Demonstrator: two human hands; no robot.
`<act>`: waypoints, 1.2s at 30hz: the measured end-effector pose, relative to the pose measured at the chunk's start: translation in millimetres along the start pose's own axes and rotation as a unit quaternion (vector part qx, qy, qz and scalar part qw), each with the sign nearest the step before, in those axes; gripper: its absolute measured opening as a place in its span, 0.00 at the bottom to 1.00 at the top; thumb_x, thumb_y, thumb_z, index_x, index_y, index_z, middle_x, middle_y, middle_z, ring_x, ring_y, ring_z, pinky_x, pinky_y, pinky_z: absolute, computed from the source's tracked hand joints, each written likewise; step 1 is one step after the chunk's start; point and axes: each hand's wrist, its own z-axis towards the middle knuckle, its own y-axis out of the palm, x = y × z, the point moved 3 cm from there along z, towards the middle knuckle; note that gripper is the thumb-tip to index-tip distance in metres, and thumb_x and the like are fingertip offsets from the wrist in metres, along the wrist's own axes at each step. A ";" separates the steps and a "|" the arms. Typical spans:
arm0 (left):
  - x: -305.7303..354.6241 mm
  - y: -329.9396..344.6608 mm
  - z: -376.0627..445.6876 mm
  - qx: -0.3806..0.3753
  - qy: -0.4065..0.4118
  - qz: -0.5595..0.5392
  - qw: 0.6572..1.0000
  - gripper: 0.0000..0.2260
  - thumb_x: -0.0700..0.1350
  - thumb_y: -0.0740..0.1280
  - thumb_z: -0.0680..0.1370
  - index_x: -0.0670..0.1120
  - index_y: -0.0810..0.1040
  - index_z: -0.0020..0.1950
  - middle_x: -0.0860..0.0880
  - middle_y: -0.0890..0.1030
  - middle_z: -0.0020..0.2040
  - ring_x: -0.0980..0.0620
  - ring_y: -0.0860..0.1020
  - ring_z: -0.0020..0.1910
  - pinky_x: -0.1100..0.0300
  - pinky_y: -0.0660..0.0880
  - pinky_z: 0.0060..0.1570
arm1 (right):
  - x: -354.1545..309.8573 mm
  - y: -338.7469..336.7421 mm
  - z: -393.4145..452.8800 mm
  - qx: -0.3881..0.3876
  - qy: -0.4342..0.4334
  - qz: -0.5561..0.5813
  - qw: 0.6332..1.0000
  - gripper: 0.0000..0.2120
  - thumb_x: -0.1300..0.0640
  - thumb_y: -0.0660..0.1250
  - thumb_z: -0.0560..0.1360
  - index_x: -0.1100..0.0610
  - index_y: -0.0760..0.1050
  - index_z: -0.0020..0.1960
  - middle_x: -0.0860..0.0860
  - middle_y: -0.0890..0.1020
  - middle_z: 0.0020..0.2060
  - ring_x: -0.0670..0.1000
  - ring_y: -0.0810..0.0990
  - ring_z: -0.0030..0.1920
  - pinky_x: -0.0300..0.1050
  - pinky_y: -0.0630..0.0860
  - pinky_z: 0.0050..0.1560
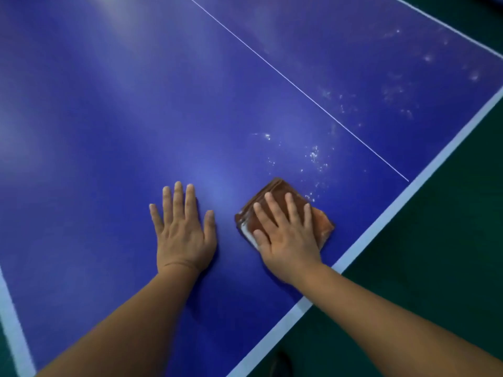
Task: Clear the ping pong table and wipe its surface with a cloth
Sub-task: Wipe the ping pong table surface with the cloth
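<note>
Your right hand (285, 235) lies flat, fingers straight and spread, pressing a folded brown cloth (321, 225) onto the blue ping pong table (109, 118), near its right edge; your left hand (183, 227) is also flat with fingers spread, palm down on bare table just to the left of the cloth, holding nothing. No objects show on the part of the table in view, so the wiping looks like the step in hand. White specks and smears (314, 156) lie just beyond the cloth, and more (394, 91) are scattered farther off, past the thin white centre line (299, 89); I would push the cloth away from you through the nearer patch first; keep the palm's weight even so the fold stays flat; overlap each pass; lean on the left hand as a brace when you reach far; sweep the loosened grit toward the white border (381, 224) rather than back over the part that already looks clean.
</note>
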 end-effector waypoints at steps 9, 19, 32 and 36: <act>0.6 0.9 4.3 -0.002 -0.016 0.018 1.000 0.32 0.60 0.45 0.80 0.43 0.61 0.79 0.43 0.58 0.80 0.46 0.50 0.81 0.47 0.38 0.78 | -30.0 -11.5 121.0 -0.053 -0.102 0.025 0.993 0.27 0.39 0.47 0.82 0.42 0.53 0.80 0.45 0.49 0.81 0.58 0.44 0.80 0.66 0.37 0.76; 0.8 1.3 7.3 0.001 -0.023 0.017 1.000 0.31 0.59 0.46 0.81 0.44 0.63 0.79 0.43 0.56 0.81 0.48 0.47 0.81 0.48 0.39 0.78 | -70.1 -24.1 202.0 -0.081 -0.071 0.040 0.993 0.28 0.40 0.43 0.83 0.44 0.46 0.81 0.46 0.43 0.81 0.58 0.38 0.80 0.68 0.34 0.74; 1.9 2.2 7.0 -0.012 -0.014 0.020 1.000 0.29 0.58 0.46 0.82 0.44 0.65 0.77 0.43 0.60 0.80 0.46 0.50 0.81 0.50 0.39 0.78 | 47.6 -34.0 221.3 -0.007 0.155 0.020 0.988 0.28 0.41 0.45 0.83 0.47 0.50 0.81 0.49 0.48 0.81 0.62 0.45 0.80 0.71 0.42 0.74; 1.2 2.2 6.6 -0.011 -0.013 0.022 1.000 0.29 0.58 0.46 0.82 0.44 0.66 0.77 0.43 0.60 0.80 0.45 0.51 0.80 0.51 0.38 0.78 | -2.5 -29.2 211.0 -0.085 -0.100 -0.009 0.991 0.28 0.39 0.45 0.83 0.43 0.46 0.81 0.44 0.44 0.81 0.56 0.41 0.80 0.65 0.38 0.76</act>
